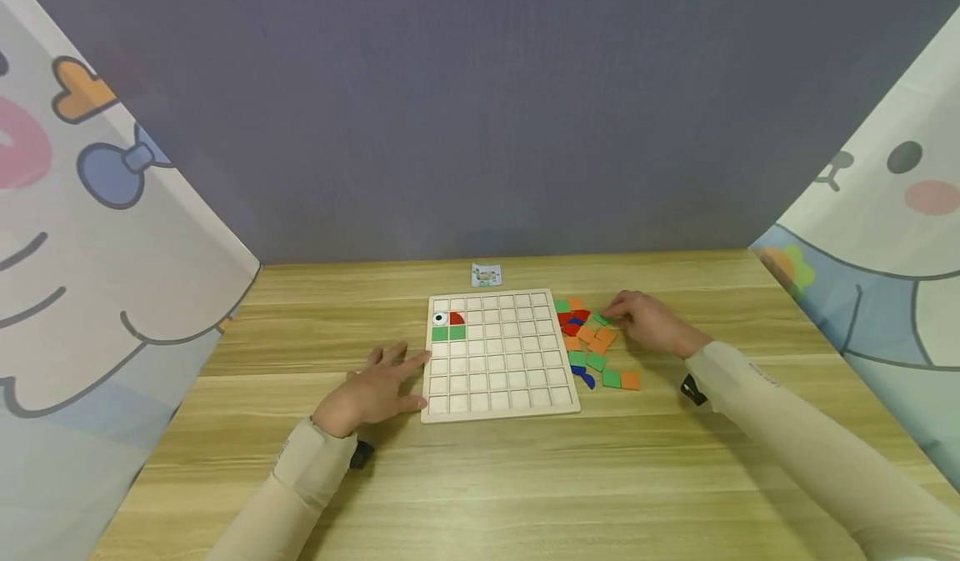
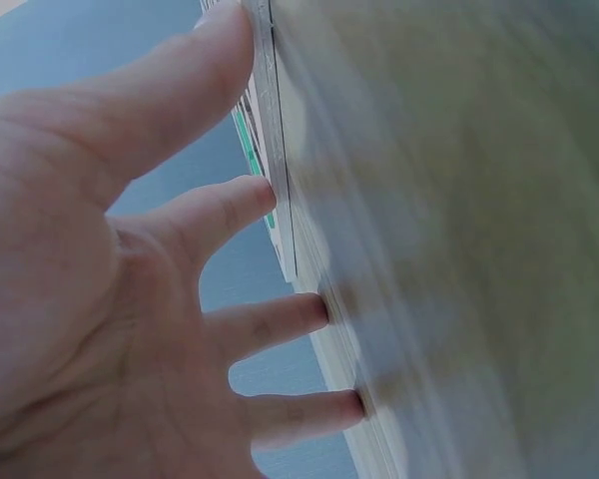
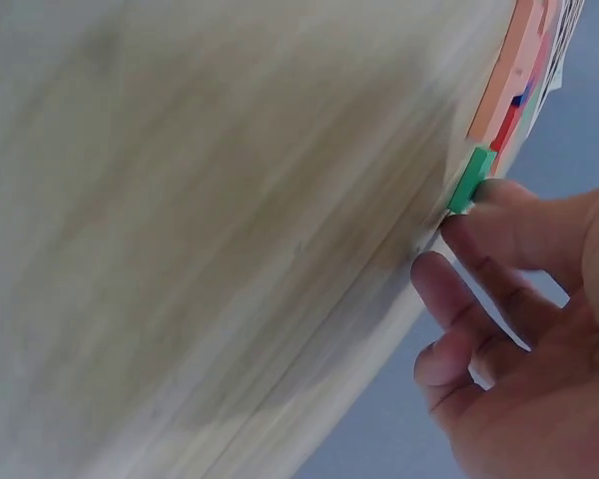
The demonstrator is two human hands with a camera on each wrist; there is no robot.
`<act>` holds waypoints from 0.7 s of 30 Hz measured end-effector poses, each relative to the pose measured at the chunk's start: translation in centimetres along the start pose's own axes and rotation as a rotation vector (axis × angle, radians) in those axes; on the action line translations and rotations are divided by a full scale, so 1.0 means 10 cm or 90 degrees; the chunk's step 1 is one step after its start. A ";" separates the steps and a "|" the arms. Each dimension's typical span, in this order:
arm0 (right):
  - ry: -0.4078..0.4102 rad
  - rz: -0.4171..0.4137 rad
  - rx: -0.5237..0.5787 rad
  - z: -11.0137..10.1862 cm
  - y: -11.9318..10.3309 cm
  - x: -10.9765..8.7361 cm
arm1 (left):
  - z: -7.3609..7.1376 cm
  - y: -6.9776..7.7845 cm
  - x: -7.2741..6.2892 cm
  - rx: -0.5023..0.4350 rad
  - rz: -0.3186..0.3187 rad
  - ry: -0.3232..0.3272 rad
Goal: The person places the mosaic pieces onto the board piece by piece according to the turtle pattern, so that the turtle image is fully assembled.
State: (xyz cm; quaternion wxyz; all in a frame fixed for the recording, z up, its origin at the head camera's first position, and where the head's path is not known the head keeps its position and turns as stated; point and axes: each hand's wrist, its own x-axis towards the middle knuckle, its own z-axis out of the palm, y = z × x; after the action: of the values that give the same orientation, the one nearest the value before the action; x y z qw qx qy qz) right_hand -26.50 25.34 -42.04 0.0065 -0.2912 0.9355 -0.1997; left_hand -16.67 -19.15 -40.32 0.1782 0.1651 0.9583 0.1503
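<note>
A pale wooden grid board [image 1: 501,417] lies on the table. In its upper left cells sit a white eye tile [image 1: 440,318], a tile with a red curved shape [image 1: 457,318] and two green tiles [image 1: 448,333]. My left hand [image 1: 375,390] is spread at the board's left side, thumb and index finger touching its edge; the other fingertips [image 2: 314,311] rest on the table. Right of the board, my right hand [image 1: 651,322] pinches a small green tile [image 3: 471,180] between thumb and index finger at the edge of the loose pile. The other fingers are loosely bent.
Several loose orange tiles [image 1: 597,346], green tiles [image 1: 611,378], red pieces [image 1: 565,319] and blue pieces [image 1: 587,380] lie along the board's right edge. Behind the board is a small picture card [image 1: 486,275]. A grey panel [image 1: 495,111] closes off the table's back.
</note>
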 end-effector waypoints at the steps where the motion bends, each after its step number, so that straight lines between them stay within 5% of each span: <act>1: 0.000 0.010 -0.005 -0.01 0.02 0.00 | 0.00 0.00 0.00 0.000 -0.001 0.000; 7: -0.013 0.041 -0.017 -0.02 0.10 -0.02 | 0.02 -0.01 0.02 0.000 -0.002 -0.002; 21: 0.045 0.069 -0.023 -0.01 0.12 -0.04 | 0.01 -0.01 0.01 -0.009 -0.001 0.007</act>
State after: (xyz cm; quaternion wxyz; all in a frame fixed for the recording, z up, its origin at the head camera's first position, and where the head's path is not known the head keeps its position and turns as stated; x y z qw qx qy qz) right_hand -26.83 26.50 -42.40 -0.0210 -0.2326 0.9531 -0.1922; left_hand -16.70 -19.19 -40.49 0.1743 0.1621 0.9584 0.1576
